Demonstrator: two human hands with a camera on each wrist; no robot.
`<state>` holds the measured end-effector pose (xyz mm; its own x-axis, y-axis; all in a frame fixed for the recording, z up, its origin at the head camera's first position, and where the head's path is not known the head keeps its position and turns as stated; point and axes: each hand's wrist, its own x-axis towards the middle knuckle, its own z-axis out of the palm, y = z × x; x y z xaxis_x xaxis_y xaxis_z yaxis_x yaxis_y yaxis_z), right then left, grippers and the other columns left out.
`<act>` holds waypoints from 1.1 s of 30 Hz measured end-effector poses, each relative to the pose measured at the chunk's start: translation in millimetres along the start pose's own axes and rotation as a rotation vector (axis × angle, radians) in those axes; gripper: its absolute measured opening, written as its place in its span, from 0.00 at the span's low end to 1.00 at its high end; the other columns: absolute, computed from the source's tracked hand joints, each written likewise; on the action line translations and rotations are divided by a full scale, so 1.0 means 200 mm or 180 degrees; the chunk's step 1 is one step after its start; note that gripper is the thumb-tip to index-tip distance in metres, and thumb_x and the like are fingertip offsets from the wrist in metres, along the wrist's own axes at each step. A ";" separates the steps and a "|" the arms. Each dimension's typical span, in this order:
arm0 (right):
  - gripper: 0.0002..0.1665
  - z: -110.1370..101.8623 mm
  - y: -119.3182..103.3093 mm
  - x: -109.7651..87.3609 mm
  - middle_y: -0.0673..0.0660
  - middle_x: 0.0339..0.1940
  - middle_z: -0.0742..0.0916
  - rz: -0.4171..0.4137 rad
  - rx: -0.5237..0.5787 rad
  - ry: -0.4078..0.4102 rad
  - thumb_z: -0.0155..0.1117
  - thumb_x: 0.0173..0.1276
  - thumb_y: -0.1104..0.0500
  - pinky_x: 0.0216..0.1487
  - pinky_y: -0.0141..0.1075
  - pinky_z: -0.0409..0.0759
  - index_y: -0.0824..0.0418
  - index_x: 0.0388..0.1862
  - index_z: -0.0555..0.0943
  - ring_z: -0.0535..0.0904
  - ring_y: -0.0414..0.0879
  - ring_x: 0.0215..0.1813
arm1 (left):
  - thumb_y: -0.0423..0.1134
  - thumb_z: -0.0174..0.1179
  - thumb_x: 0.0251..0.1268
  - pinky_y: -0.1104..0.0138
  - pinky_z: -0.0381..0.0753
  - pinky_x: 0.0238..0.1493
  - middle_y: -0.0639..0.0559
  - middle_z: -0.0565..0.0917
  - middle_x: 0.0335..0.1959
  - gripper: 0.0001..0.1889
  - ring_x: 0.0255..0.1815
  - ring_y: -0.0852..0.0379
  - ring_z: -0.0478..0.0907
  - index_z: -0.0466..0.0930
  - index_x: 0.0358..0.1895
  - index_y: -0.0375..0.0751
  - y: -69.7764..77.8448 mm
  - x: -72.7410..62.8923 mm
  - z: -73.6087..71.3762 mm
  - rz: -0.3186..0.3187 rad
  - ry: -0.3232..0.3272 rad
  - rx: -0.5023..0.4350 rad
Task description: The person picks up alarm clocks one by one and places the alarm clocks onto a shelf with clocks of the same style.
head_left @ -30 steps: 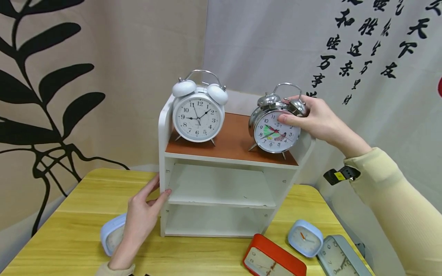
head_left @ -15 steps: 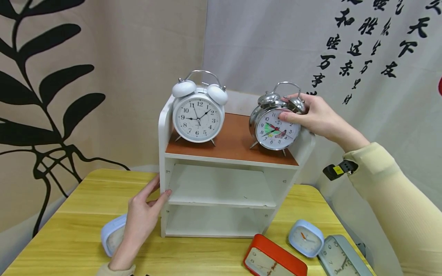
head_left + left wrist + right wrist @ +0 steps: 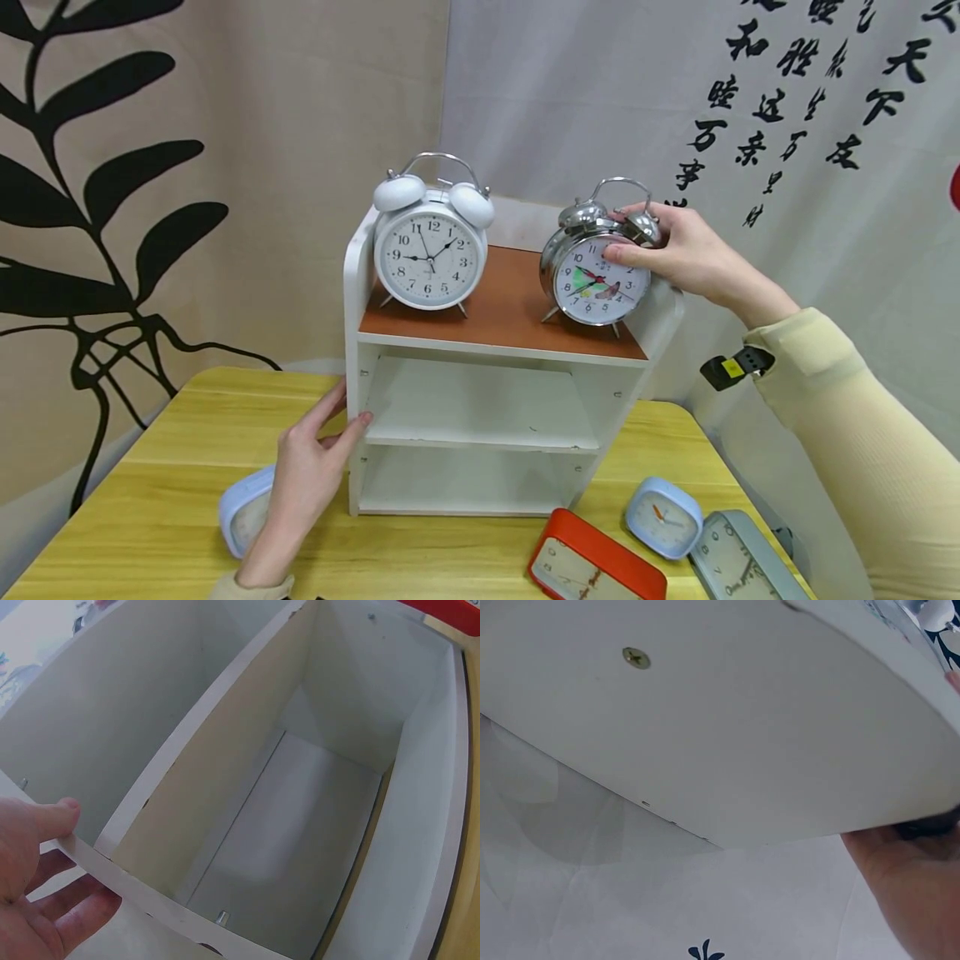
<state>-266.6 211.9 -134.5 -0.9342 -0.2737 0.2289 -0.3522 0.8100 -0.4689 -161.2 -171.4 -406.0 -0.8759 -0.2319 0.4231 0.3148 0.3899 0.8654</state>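
Observation:
On the brown top of a white shelf unit (image 3: 480, 342), my right hand (image 3: 678, 254) grips a silver twin-bell alarm clock (image 3: 600, 279), thumb on its face and fingers behind its right bell. A white twin-bell alarm clock (image 3: 431, 258) stands at the left of the same top. My left hand (image 3: 311, 467) holds the unit's left side panel, thumb at the front edge and fingers along the outside. The left wrist view shows this hand (image 3: 45, 877) pinching the panel edge. In the right wrist view the side panel (image 3: 727, 735) hides most of the silver clock.
On the yellow wooden table (image 3: 187, 433), a red clock (image 3: 596, 558), a small blue clock (image 3: 663, 518) and a grey-green clock (image 3: 742, 558) lie at the front right. Another blue clock (image 3: 243, 508) sits partly behind my left wrist. Fabric backdrops (image 3: 315, 167) hang behind.
The silver clock has shifted very slightly up on the shelf top with my right hand, and the right forearm has moved a little left and up. My left hand keeps its place.

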 end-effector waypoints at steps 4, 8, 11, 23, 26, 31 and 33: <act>0.40 0.00 0.00 0.00 0.52 0.42 0.88 0.0011 0.0021 -0.0003 0.72 0.72 0.41 0.35 0.31 0.78 0.49 0.78 0.71 0.80 0.39 0.39 | 0.35 0.66 0.74 0.87 0.82 0.42 0.33 0.84 0.66 0.29 0.64 0.38 0.83 0.72 0.76 0.41 0.00 0.00 0.00 0.0011 -0.0002 0.0002; 0.41 0.01 0.01 0.00 0.52 0.47 0.90 0.0003 0.0045 0.0018 0.72 0.72 0.40 0.41 0.27 0.81 0.47 0.79 0.70 0.83 0.37 0.41 | 0.35 0.66 0.74 0.87 0.82 0.42 0.33 0.84 0.66 0.29 0.64 0.38 0.84 0.73 0.76 0.41 0.00 0.00 0.00 0.0010 0.0001 0.0011; 0.43 0.01 0.01 -0.01 0.54 0.45 0.87 -0.0016 0.0021 0.0059 0.71 0.72 0.40 0.34 0.30 0.79 0.45 0.82 0.67 0.80 0.40 0.39 | 0.35 0.66 0.74 0.87 0.82 0.42 0.34 0.84 0.66 0.29 0.64 0.38 0.84 0.73 0.76 0.41 0.00 0.00 0.00 0.0002 -0.0001 0.0018; 0.54 0.02 -0.01 -0.08 0.55 0.90 0.59 -0.0323 0.0388 0.0172 0.64 0.78 0.44 0.89 0.54 0.59 0.50 0.90 0.44 0.57 0.55 0.88 | 0.36 0.66 0.75 0.86 0.83 0.41 0.34 0.85 0.65 0.29 0.63 0.38 0.84 0.73 0.76 0.42 0.00 0.00 0.00 -0.0006 0.0012 0.0011; 0.55 0.03 -0.02 -0.11 0.54 0.91 0.53 -0.0407 0.0377 0.0264 0.65 0.78 0.45 0.90 0.58 0.52 0.51 0.90 0.43 0.48 0.55 0.91 | 0.36 0.66 0.74 0.86 0.83 0.41 0.34 0.85 0.65 0.29 0.63 0.39 0.84 0.73 0.76 0.42 0.00 0.00 0.00 0.0002 0.0008 0.0009; 0.55 0.06 -0.03 -0.18 0.48 0.91 0.51 -0.0471 0.0252 0.0484 0.65 0.77 0.44 0.91 0.56 0.50 0.47 0.89 0.43 0.45 0.50 0.92 | 0.36 0.66 0.74 0.87 0.82 0.42 0.34 0.85 0.65 0.28 0.64 0.39 0.84 0.73 0.76 0.41 0.00 0.00 0.00 0.0008 0.0008 0.0017; 0.55 0.07 -0.04 -0.21 0.47 0.91 0.51 -0.0502 0.0219 0.0582 0.65 0.77 0.43 0.91 0.56 0.49 0.47 0.89 0.44 0.45 0.50 0.92 | 0.36 0.66 0.75 0.87 0.82 0.42 0.33 0.85 0.65 0.28 0.63 0.38 0.84 0.73 0.76 0.40 0.00 0.00 0.00 0.0010 0.0004 0.0026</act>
<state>-225.5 210.0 -152.4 -0.8436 -0.2905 0.4515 -0.5018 0.7258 -0.4706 -160.2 -171.5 -405.5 -0.8744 -0.2318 0.4262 0.3146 0.3979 0.8618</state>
